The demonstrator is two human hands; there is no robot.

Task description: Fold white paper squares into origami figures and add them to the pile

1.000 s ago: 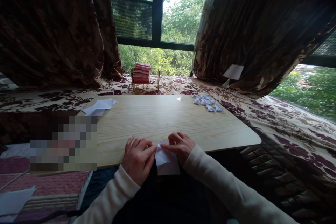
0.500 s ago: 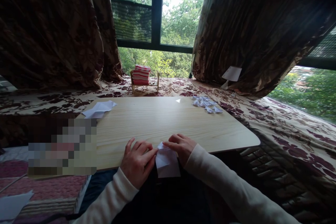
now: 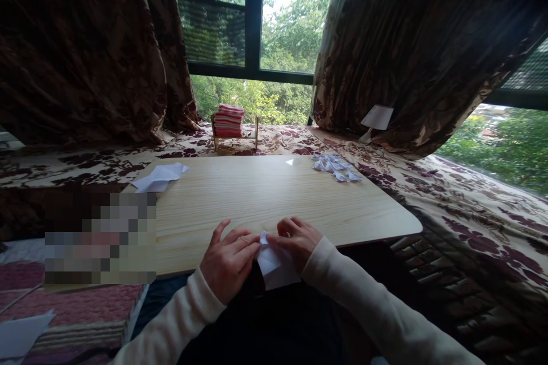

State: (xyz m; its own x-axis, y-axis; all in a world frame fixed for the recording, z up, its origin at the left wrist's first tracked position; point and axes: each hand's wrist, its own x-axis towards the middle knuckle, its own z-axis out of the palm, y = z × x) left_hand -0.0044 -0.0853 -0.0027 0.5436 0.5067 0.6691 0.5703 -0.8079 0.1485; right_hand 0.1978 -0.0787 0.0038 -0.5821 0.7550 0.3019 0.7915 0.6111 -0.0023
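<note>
A partly folded sheet of white paper lies at the near edge of the light wooden table, its lower part hanging over the edge. My left hand pinches the paper's upper left corner between thumb and fingers, with the index finger raised. On the paper's upper right, my right hand presses with curled fingers and thumb. Creases show across the paper's upper part. Several small folded paper pieces lie in a cluster at the table's far right, with a tiny white triangle to their left.
White paper sheets rest at the table's far left corner. Behind the table, a small rack holds a stack of red-and-white cloths. A small white lamp stands by the right curtain. A pixelated patch covers the table's left side.
The paper has turned slightly, its lower end shifting right. My left hand has moved a little to the right, and both hands stay on the paper.
</note>
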